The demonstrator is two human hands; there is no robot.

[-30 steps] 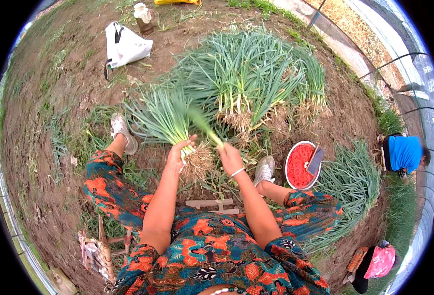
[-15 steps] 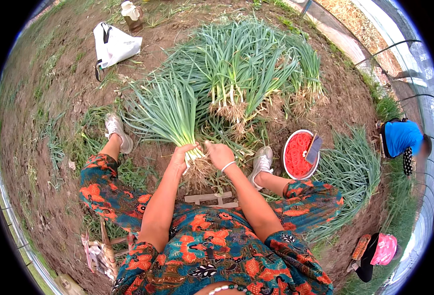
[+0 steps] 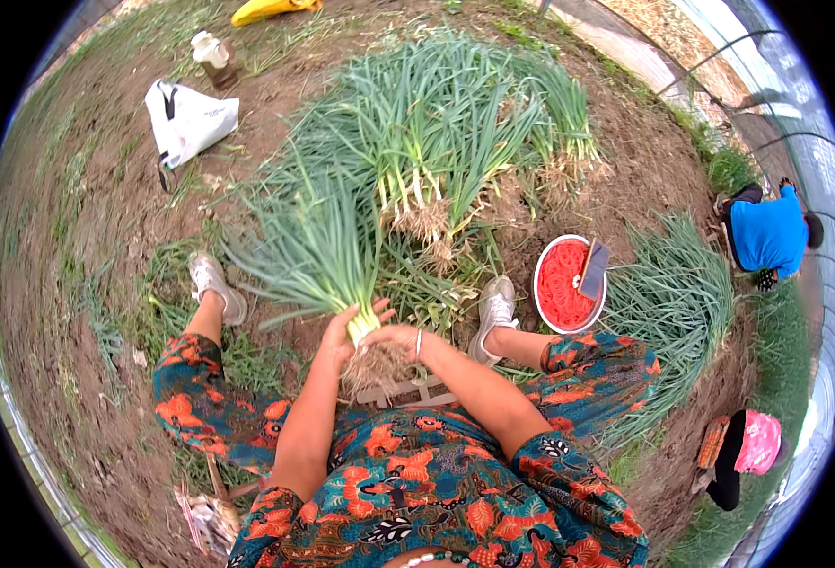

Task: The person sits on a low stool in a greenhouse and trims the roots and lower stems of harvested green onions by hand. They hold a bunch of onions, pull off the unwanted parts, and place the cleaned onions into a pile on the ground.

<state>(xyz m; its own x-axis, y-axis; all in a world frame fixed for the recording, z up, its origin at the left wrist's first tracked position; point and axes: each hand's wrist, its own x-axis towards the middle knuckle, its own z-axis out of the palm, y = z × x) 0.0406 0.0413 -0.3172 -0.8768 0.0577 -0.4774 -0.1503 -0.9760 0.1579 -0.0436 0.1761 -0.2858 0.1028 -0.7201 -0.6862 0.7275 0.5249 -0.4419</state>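
A bunch of green onions (image 3: 327,248), with long green leaves, pale stems and shaggy brown roots, is held between my hands, leaves pointing away from me. My left hand (image 3: 339,333) cradles the stems from the left, some fingertips showing past them on the right. From the right, my right hand (image 3: 396,338) closes round the base just above the roots; its fingertips are partly hidden. Beyond them, a large heap of green onions (image 3: 436,123) lies on the soil. Right of my right shoe stands a white basin (image 3: 537,293) of red rings or ties (image 3: 561,284), a dark flat object (image 3: 594,272) resting across it.
More green leaves (image 3: 668,312) are piled at the right. A white bag (image 3: 190,123), a bottle (image 3: 214,59) and a yellow item (image 3: 275,9) lie far left. Two people, one in blue (image 3: 767,232) and one in pink (image 3: 758,443), are at the right edge.
My right hand has moved left and down onto the bunch's base. The bunch has come slightly nearer to me. The view has shifted, bringing the yellow item in; the person in blue has changed posture.
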